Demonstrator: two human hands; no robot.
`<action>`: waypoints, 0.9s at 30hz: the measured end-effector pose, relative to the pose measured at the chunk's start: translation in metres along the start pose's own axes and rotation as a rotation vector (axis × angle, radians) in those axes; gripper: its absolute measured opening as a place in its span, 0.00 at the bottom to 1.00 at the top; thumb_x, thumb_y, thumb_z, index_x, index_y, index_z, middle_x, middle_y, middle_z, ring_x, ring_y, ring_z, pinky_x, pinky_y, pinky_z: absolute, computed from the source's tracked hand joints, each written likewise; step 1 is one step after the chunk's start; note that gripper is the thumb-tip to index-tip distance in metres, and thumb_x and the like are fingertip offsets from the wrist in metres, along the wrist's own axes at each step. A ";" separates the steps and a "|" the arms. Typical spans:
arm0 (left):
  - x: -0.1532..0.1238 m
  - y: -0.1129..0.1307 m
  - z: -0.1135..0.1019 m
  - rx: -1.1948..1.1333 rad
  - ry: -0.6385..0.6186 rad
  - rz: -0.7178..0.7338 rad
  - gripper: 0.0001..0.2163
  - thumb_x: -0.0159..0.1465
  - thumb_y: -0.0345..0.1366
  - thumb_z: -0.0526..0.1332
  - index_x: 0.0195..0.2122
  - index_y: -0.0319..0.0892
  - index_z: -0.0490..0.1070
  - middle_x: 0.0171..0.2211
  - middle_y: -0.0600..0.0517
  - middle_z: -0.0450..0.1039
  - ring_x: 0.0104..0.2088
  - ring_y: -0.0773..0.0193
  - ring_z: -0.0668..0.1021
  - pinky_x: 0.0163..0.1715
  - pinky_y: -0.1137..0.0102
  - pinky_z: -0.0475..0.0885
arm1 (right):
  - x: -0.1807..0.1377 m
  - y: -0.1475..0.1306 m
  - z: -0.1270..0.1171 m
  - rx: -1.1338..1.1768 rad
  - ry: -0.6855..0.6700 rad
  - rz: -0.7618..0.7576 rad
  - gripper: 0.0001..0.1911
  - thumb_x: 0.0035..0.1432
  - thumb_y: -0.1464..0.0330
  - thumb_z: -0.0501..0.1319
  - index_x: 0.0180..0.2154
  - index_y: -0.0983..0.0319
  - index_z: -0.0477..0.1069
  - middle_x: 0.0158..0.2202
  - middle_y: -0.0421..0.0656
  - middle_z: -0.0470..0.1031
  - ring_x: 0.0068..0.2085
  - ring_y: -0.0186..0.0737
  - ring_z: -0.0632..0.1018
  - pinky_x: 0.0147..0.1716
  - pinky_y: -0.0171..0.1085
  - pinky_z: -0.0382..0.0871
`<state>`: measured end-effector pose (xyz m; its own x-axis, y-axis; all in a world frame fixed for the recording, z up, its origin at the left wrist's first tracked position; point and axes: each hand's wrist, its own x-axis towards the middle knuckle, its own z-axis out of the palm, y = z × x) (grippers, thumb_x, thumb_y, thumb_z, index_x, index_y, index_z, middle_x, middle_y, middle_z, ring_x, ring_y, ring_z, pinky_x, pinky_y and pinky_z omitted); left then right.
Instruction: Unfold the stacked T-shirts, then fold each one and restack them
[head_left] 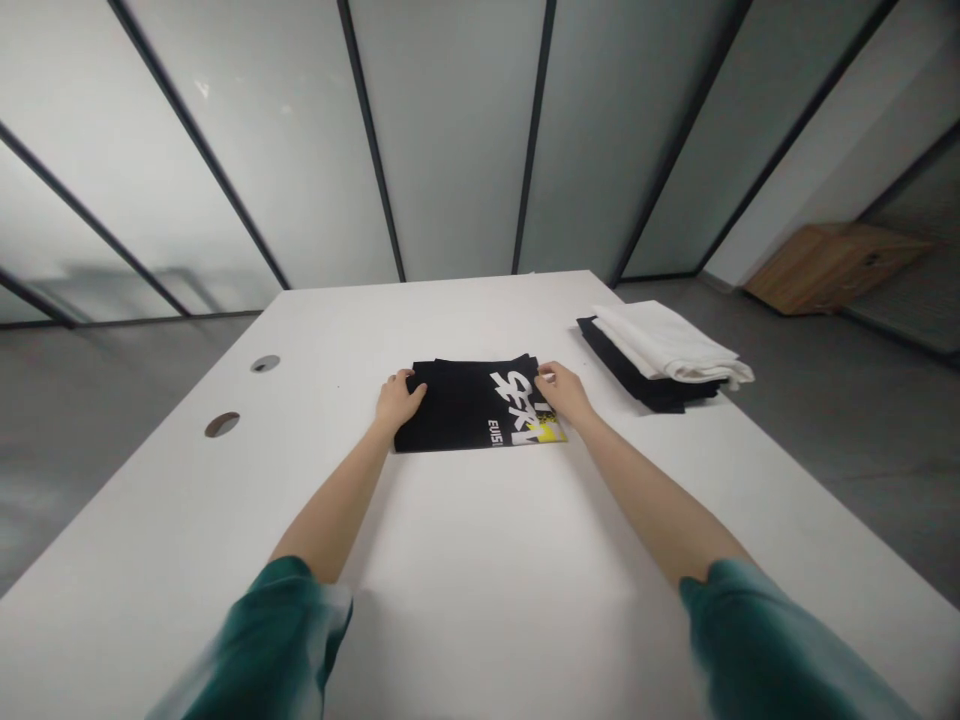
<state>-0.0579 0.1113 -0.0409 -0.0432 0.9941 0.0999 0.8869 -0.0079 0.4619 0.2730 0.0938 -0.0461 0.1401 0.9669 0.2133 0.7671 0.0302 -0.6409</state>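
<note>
A black garment, probably a T-shirt [457, 408], lies folded into a flat rectangle on the white table [450, 560]. White lettering and a yellow patch show on its right part. My left hand [399, 400] is at its left edge, thumb on top and fingers closed around the far left corner. At the right edge, my right hand [564, 392] pinches the cloth near the far right corner between thumb and fingers. The undersides of the fingers are hidden.
To the right on the table is a pile of folded cloth, a white piece [660, 340] over black ones [637, 380]. Two round holes [223, 425] pierce the tabletop at left. Beyond the table stand frosted glass panels [450, 140] and a wooden cabinet [832, 265].
</note>
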 end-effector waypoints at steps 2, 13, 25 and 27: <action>0.009 0.005 0.003 0.043 -0.008 -0.021 0.17 0.64 0.41 0.57 0.51 0.41 0.71 0.51 0.41 0.75 0.54 0.51 0.75 0.55 0.60 0.68 | 0.012 -0.005 0.009 -0.071 -0.007 -0.079 0.14 0.55 0.69 0.59 0.43 0.62 0.77 0.45 0.47 0.80 0.45 0.44 0.78 0.48 0.40 0.69; 0.019 0.001 -0.011 -0.046 0.149 0.129 0.13 0.63 0.41 0.54 0.29 0.42 0.76 0.36 0.46 0.79 0.41 0.55 0.78 0.46 0.64 0.71 | 0.014 -0.013 0.005 -0.244 0.119 -0.218 0.15 0.60 0.67 0.55 0.35 0.61 0.81 0.40 0.48 0.82 0.44 0.47 0.76 0.50 0.43 0.64; 0.018 0.021 0.002 0.260 -0.049 0.278 0.33 0.63 0.51 0.57 0.65 0.37 0.60 0.70 0.39 0.52 0.68 0.44 0.58 0.64 0.55 0.57 | 0.005 -0.021 0.012 -0.479 -0.114 -0.102 0.33 0.62 0.57 0.55 0.64 0.67 0.62 0.66 0.58 0.60 0.64 0.60 0.62 0.59 0.53 0.58; -0.001 0.021 0.010 0.301 -0.110 0.316 0.33 0.65 0.53 0.54 0.67 0.39 0.57 0.71 0.41 0.49 0.69 0.46 0.55 0.66 0.55 0.54 | -0.007 -0.018 0.018 -0.490 -0.178 -0.182 0.32 0.65 0.56 0.52 0.65 0.64 0.60 0.69 0.54 0.57 0.67 0.57 0.60 0.62 0.51 0.56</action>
<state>-0.0343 0.1114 -0.0398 0.2865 0.9536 0.0930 0.9436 -0.2976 0.1449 0.2471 0.0910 -0.0492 -0.0976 0.9863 0.1329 0.9767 0.1206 -0.1778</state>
